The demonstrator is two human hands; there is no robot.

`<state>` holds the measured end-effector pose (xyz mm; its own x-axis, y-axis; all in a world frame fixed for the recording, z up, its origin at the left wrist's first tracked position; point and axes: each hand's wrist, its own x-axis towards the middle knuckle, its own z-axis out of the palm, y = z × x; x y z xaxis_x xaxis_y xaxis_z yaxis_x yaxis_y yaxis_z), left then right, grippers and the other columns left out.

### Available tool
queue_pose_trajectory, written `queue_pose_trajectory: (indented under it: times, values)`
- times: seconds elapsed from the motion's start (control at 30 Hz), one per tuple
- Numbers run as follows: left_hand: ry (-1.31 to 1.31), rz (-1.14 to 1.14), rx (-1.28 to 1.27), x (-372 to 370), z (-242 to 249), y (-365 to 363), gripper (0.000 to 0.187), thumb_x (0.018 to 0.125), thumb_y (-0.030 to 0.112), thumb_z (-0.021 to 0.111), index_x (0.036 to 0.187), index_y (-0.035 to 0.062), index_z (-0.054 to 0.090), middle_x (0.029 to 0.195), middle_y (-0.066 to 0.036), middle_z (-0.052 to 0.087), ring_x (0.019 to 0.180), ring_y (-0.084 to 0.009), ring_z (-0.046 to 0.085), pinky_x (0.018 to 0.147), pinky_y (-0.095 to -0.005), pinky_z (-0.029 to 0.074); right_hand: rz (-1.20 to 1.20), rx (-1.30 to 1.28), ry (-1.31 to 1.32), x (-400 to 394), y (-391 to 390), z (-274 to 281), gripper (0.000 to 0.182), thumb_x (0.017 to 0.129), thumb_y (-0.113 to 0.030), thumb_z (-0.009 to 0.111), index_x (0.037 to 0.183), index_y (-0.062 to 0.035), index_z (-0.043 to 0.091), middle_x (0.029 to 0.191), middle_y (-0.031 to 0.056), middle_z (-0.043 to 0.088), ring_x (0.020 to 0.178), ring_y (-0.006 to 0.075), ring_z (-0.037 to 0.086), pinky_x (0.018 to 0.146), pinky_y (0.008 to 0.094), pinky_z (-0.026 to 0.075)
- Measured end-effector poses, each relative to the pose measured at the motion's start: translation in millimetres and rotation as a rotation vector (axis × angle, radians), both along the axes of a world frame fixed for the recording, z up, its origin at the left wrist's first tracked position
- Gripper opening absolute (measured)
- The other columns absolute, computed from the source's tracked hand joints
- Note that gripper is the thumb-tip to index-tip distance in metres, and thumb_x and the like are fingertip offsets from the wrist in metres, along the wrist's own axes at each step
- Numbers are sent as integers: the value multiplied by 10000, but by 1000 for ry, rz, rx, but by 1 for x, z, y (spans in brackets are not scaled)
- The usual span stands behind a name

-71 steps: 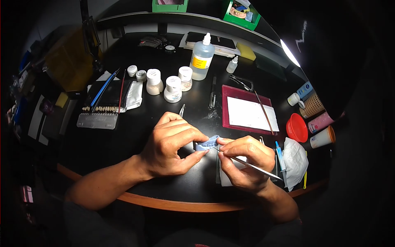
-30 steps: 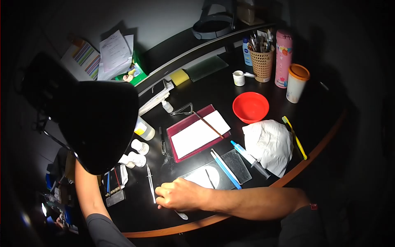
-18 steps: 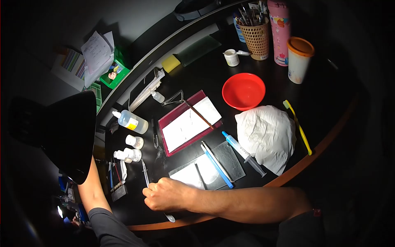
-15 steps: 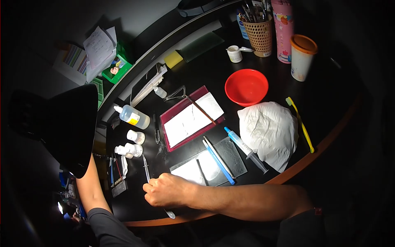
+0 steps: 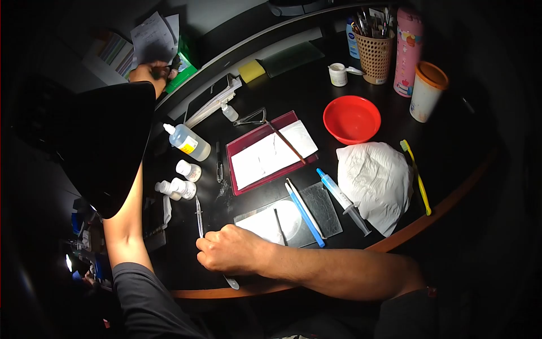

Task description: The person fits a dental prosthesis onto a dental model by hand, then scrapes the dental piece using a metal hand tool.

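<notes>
My right hand is a closed fist near the table's front edge. A slender metal spatula passes under it; the flat, pale end shows below the fist. My left arm runs up behind a black lamp shade, which hides part of it. Beyond the shade my left hand is at a green box, beside papers; its fingers are blurred and partly hidden. Near my right hand lie a glass slab with a white pad, and a blue-and-white pair of sticks.
Small white bottles and a squeeze bottle stand at left. A maroon tray bears paper and a brush. Rightward are a syringe, red bowl, crumpled white sheet, yellow toothbrush and lidded cup.
My left hand has come into sight at the green box, having been hidden behind the lamp shade. The view has shifted, so most table items sit further right. My right fist stays on the spatula.
</notes>
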<state>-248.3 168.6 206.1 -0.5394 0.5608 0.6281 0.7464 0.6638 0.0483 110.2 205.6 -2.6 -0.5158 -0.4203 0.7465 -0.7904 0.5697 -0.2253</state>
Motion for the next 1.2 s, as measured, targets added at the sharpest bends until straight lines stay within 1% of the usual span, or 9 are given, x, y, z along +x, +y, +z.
queue_pose_trajectory:
  times: [0.07, 0.27, 0.63, 0.77, 0.83, 0.97, 1.1, 1.13, 1.2]
  values:
    - [-184, 161, -61, 20, 14, 30, 336, 865, 54, 871, 1198, 83, 837, 980, -116, 843, 651, -183, 773, 656, -338, 628, -2, -3, 4, 0, 2, 2, 145, 828, -125, 722, 721, -69, 642, 804, 69, 660, 763, 213, 735, 557, 361, 613]
    - [-175, 371, -111, 25, 19, 80, 282, 857, 30, 715, 1113, 11, 833, 891, -155, 828, 704, -247, 810, 770, -386, 645, -7, -7, 37, 1, -1, 2, 135, 833, -115, 716, 728, -70, 644, 796, 70, 654, 760, 211, 735, 548, 354, 609]
    - [-79, 341, -183, -38, 3, 61, 305, 801, 170, 722, 1072, 133, 856, 976, -159, 830, 980, -339, 814, 906, -429, 637, 23, 10, 12, -1, 1, 3, 157, 897, -142, 709, 772, -55, 671, 825, 85, 661, 767, 236, 749, 564, 378, 629]
    - [-273, 357, 79, 6, 8, 67, 242, 846, 107, 732, 1053, 103, 857, 849, -130, 830, 827, -282, 836, 900, -410, 634, 43, 48, -31, -3, 2, 4, 200, 953, -190, 726, 816, -47, 701, 873, 99, 688, 812, 253, 771, 595, 397, 642]
    - [-142, 243, 129, 19, 2, 66, 280, 843, 28, 679, 1084, -12, 813, 848, -189, 812, 691, -276, 815, 775, -406, 658, 50, 26, -23, -3, 3, 2, 220, 965, -211, 738, 823, -46, 703, 883, 101, 693, 822, 255, 774, 609, 398, 646]
    - [-11, 297, 103, 11, -10, 66, 369, 812, 92, 821, 1180, 104, 800, 1095, -162, 832, 1075, -326, 810, 955, -443, 617, 73, 49, -60, -3, 4, 3, 228, 981, -240, 742, 870, -44, 714, 924, 100, 700, 880, 258, 777, 645, 400, 654]
    - [76, 131, 327, 9, -18, 54, 355, 810, 118, 856, 1154, 100, 773, 1126, -158, 813, 1092, -352, 785, 948, -458, 611, 72, 52, -43, -4, 6, 3, 212, 992, -234, 732, 900, -45, 710, 928, 101, 696, 873, 256, 771, 646, 404, 650]
    - [147, 62, 399, -16, -27, 50, 360, 853, 104, 862, 1198, 87, 762, 1105, -130, 813, 960, -300, 806, 912, -425, 625, 68, 47, -36, -4, 9, 4, 208, 993, -232, 731, 903, -45, 708, 927, 101, 695, 868, 255, 769, 643, 406, 648]
    - [-102, -33, 611, 4, -21, 51, 365, 893, 93, 858, 1242, 66, 754, 1109, -108, 815, 890, -240, 800, 859, -382, 631, 59, 46, -27, -3, 11, 5, 200, 994, -225, 726, 905, -47, 701, 922, 100, 691, 859, 252, 766, 637, 403, 644]
